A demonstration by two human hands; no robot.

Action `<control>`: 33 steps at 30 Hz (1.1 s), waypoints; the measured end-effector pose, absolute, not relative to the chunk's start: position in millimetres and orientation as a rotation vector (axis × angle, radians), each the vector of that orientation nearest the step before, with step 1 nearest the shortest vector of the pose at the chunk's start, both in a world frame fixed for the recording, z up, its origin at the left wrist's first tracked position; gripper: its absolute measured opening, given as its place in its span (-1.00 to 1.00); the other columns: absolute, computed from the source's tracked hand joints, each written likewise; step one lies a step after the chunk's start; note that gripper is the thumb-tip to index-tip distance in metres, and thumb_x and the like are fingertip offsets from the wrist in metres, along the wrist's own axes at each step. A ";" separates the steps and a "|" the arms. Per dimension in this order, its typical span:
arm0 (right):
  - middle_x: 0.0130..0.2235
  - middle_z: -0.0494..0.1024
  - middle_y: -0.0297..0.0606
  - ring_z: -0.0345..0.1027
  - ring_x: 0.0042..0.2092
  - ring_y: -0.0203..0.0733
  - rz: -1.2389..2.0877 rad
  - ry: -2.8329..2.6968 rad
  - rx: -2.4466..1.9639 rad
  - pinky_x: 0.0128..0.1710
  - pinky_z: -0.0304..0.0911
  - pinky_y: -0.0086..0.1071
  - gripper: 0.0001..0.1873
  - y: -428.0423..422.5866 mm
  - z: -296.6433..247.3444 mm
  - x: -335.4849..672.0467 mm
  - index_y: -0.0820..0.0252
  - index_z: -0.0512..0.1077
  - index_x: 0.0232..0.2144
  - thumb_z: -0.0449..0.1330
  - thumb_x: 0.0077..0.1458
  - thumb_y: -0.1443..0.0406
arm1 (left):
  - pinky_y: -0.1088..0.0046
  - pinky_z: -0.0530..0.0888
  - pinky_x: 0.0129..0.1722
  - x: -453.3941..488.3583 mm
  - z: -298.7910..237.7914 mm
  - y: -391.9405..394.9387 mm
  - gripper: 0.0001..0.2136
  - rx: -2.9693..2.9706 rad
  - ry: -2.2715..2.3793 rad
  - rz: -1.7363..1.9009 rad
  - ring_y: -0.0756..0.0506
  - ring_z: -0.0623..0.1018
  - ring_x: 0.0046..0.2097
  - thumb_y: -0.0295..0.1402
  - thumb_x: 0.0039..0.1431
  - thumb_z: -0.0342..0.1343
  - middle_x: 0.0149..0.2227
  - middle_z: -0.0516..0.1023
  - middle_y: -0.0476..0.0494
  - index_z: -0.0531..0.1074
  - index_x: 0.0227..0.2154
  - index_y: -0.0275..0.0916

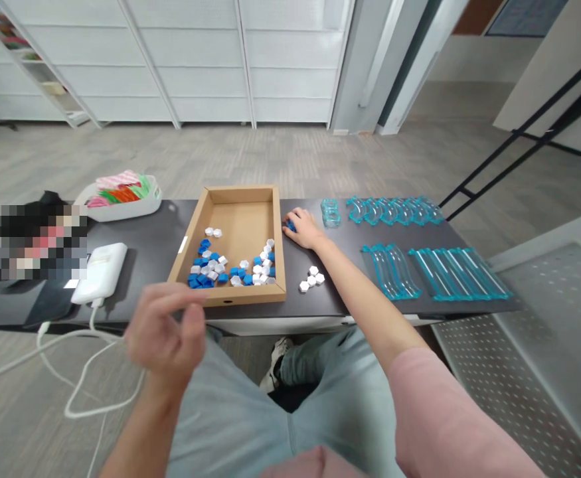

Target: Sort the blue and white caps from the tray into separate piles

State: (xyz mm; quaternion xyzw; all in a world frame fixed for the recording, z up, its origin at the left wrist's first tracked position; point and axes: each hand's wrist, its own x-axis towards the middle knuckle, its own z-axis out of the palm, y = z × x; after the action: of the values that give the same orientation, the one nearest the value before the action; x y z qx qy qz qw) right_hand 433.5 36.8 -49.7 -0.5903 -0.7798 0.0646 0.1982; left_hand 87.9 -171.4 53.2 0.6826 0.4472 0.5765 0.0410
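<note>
My right hand [306, 229] rests on the dark table just right of the cardboard tray [281, 265]. Its fingers are curled round small blue hexagonal pieces [291, 226], partly hidden under them. Nearer to me, several white hexagonal pieces [312, 279] lie together on the table. Blue and white hexagonal pieces [209, 269] are scattered over the near half of the tray, some along its right wall. My left hand [169, 328] is raised in front of the tray's near left corner, slightly blurred. Its fingers are curled, and whatever may be inside them is hidden.
Teal-edged clear plastic pieces [394, 211] stand in rows at the right, with long straight ones [459, 273] nearer. On the left are a white basket [121, 211] of colourful items and a white power bank [99, 272] with cables [85, 335] hanging off the edge.
</note>
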 end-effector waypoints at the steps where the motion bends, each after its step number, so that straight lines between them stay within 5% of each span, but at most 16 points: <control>1: 0.32 0.57 0.08 0.40 0.31 0.30 0.183 -2.166 -1.666 0.36 0.34 0.13 -0.65 43.6 -49.7 431.2 0.09 0.61 0.26 0.25 0.56 0.17 | -0.42 0.76 0.04 78.5 58.6 -160.0 -0.64 1.951 1.532 1.788 -0.46 0.75 -0.11 -0.22 0.33 0.20 -0.20 0.70 -0.07 0.74 -0.01 0.49; 5: 0.34 0.59 0.13 0.40 0.35 0.33 0.197 -2.109 -1.661 0.39 0.30 0.16 -0.64 57.6 -51.2 429.3 0.14 0.60 0.27 0.28 0.53 0.21 | -0.35 0.66 0.37 45.7 59.1 -121.3 -0.72 1.720 1.876 1.705 -0.44 0.75 0.12 -0.09 0.41 0.12 -0.07 0.71 -0.08 0.73 -0.02 0.23; 11: 0.34 0.66 0.03 0.44 0.38 0.25 0.180 -1.951 -1.464 0.47 0.22 0.13 -0.62 50.5 -53.3 440.3 0.08 0.59 0.29 0.12 0.60 0.25 | -0.09 0.73 0.28 -6.2 8.2 -44.3 -0.73 1.567 1.923 1.589 -0.27 0.75 0.02 -0.11 0.36 0.06 -0.10 0.67 -0.20 0.53 -0.06 -0.11; 21: 0.07 0.73 -0.02 0.53 0.18 0.23 0.164 -1.846 -1.323 0.30 0.30 0.09 -0.64 39.8 -38.3 442.7 0.05 0.65 0.10 0.11 0.62 0.08 | -0.13 0.55 0.47 -23.7 -33.7 31.9 -0.72 2.040 1.985 0.847 -0.37 0.64 0.28 -0.37 0.35 0.02 0.09 0.71 -0.42 0.62 -0.06 -0.20; 27: 0.06 0.71 -0.05 0.49 0.18 0.24 0.191 -1.990 -1.254 0.31 0.24 0.10 -0.68 15.6 -2.7 418.9 0.03 0.69 0.07 0.18 0.58 0.07 | -0.12 0.42 0.60 -16.5 -42.5 29.0 -0.55 2.159 2.104 0.597 -0.37 0.39 0.62 -0.37 0.50 0.04 0.54 0.50 -0.46 0.58 0.34 -0.17; 33: -0.01 0.75 -0.17 0.58 0.06 0.11 0.438 -2.510 -1.103 0.22 0.17 -0.05 -0.75 3.0 36.2 347.7 0.04 0.73 0.05 0.38 0.37 0.22 | -0.14 0.46 0.56 -7.1 -40.4 23.3 -0.51 2.180 2.158 0.494 -0.39 0.39 0.63 -0.37 0.59 -0.01 0.55 0.49 -0.52 0.51 0.46 -0.16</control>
State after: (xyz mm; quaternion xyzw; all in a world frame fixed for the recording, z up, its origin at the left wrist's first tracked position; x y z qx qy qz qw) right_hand 347.7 3.0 36.2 -0.3907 -0.8890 0.1552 0.1815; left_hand -7.1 23.3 -40.4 0.7015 0.6945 0.1589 0.0174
